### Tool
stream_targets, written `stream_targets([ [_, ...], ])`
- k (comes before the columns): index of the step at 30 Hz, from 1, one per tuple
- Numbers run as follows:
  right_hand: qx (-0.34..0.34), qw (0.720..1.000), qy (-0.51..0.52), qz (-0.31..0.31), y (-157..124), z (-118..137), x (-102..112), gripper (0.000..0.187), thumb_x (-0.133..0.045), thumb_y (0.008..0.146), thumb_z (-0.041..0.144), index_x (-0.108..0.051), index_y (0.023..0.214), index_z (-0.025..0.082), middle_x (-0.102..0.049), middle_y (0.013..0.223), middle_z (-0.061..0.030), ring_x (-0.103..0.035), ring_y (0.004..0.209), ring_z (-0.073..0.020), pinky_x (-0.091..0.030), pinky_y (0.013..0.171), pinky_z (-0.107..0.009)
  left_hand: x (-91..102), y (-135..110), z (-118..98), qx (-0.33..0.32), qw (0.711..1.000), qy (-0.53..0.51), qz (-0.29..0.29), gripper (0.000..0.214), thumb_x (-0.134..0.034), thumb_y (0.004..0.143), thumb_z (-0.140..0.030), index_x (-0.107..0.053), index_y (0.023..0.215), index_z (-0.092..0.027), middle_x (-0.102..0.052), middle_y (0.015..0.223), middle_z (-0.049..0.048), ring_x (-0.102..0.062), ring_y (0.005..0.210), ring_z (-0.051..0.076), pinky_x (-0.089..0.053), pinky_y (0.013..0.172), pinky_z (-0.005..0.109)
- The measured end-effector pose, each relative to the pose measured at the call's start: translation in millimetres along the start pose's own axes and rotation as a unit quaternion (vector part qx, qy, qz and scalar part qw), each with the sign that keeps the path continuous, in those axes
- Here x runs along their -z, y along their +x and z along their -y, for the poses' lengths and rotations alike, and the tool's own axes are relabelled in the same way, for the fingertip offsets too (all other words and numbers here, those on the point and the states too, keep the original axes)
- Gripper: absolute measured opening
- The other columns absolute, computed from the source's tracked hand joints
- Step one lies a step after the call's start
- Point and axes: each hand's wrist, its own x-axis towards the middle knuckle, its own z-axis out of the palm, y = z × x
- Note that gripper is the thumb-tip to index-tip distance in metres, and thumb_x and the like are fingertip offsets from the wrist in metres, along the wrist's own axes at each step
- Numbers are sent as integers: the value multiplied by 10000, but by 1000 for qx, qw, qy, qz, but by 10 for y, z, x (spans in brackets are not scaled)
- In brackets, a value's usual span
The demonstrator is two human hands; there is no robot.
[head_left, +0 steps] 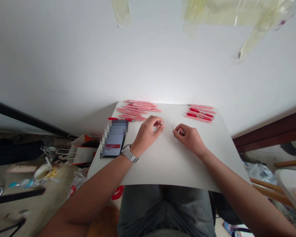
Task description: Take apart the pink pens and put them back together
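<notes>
My left hand (149, 131) rests on the white board (167, 158) with its fingers curled round a pale pink pen barrel (159, 124). My right hand (189, 136) is closed in a pinch on a thin white refill (172, 126) that points up and away, with a small red part by the fingers. A pile of several pink pen barrels (136, 110) lies at the board's far left. Several assembled pink and red pens (199, 113) lie at the far right.
A phone (114, 138) lies at the board's left edge, and a red pen (118, 118) lies just beyond it. The board rests on my lap against a white wall. Bags, cables and a cup clutter the floor to the left; wooden furniture stands to the right.
</notes>
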Motion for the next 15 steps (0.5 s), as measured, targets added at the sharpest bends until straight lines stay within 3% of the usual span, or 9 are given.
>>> stream_targets([
  [8, 5, 993, -117, -8, 13, 2, -69, 179, -625, 894, 388, -686, 803, 247, -649, 646, 0, -486, 548, -146, -325, 582, -280, 19, 29, 95, 38, 999, 16, -13, 29, -659, 964, -215, -667, 991, -211, -696, 855, 16, -630, 837, 171, -532, 824, 318],
  [15, -2, 990, -142, 7, 19, 11, -77, 254, -621, 933, 440, -716, 802, 245, -674, 670, -26, -506, 577, -164, -304, 594, -294, 11, 34, 99, 43, 999, 14, -13, 21, -660, 958, -210, -673, 974, -208, -698, 836, 13, -631, 836, 170, -528, 827, 316],
])
